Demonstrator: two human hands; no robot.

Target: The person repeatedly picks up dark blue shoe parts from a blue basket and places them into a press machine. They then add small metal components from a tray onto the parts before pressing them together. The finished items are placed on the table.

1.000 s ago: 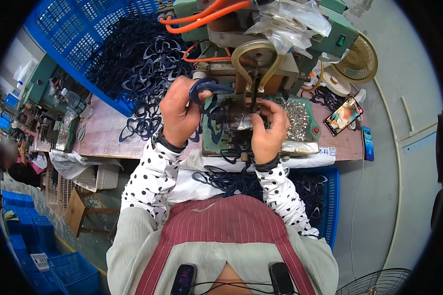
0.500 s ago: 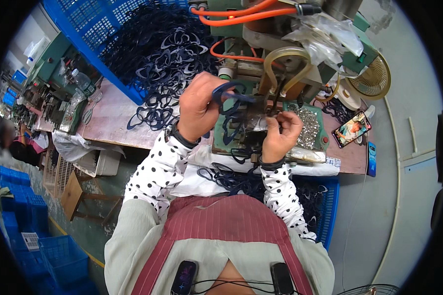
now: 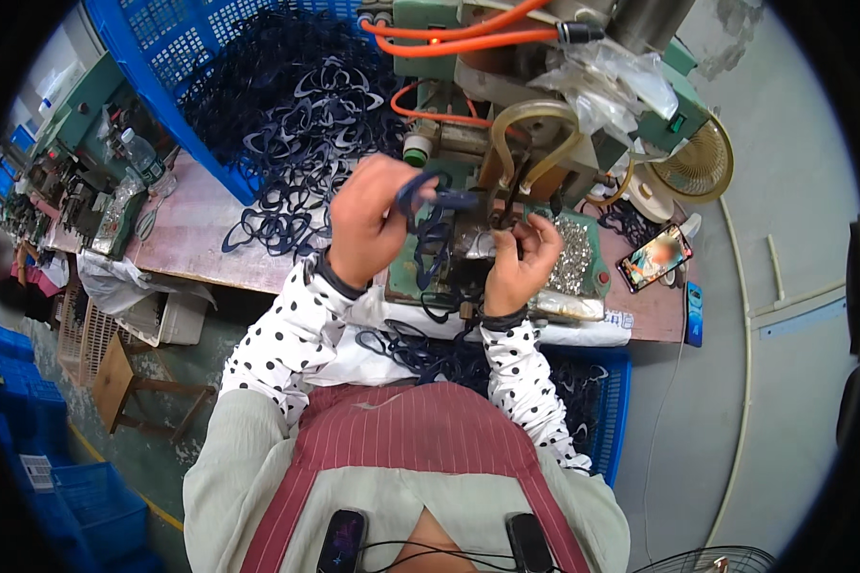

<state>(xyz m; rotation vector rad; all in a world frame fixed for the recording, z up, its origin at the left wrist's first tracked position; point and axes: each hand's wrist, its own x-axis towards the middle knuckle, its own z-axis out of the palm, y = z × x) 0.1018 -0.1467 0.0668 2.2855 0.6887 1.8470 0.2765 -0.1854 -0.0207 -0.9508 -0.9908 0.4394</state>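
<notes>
My left hand [image 3: 365, 222] is closed on a dark blue fabric loop [image 3: 411, 199], raised at the left of a green bench press [image 3: 535, 72]. More dark loops [image 3: 432, 256] dangle just below it. My right hand [image 3: 522, 265] is at the press's working point, thumb and forefinger bent close together. Whatever sits between those fingertips is too small to make out. Beside that hand, a green tray [image 3: 598, 277] holds many small shiny metal pieces [image 3: 573, 250]. A curved, yellowish tube [image 3: 535, 107] arches over the working point.
A large blue basket [image 3: 136, 67] spills dark loops [image 3: 301, 124] onto the table [image 3: 210, 253]. Another blue crate [image 3: 615, 406] with loops stands below the table's front edge. To the right are a phone [image 3: 654, 258] and a fan [image 3: 688, 167]. Orange hoses [image 3: 468, 43] cross above the press.
The whole view has shifted, so everything appears further left. My left hand with the loop sits slightly lower. My right hand stays at the press.
</notes>
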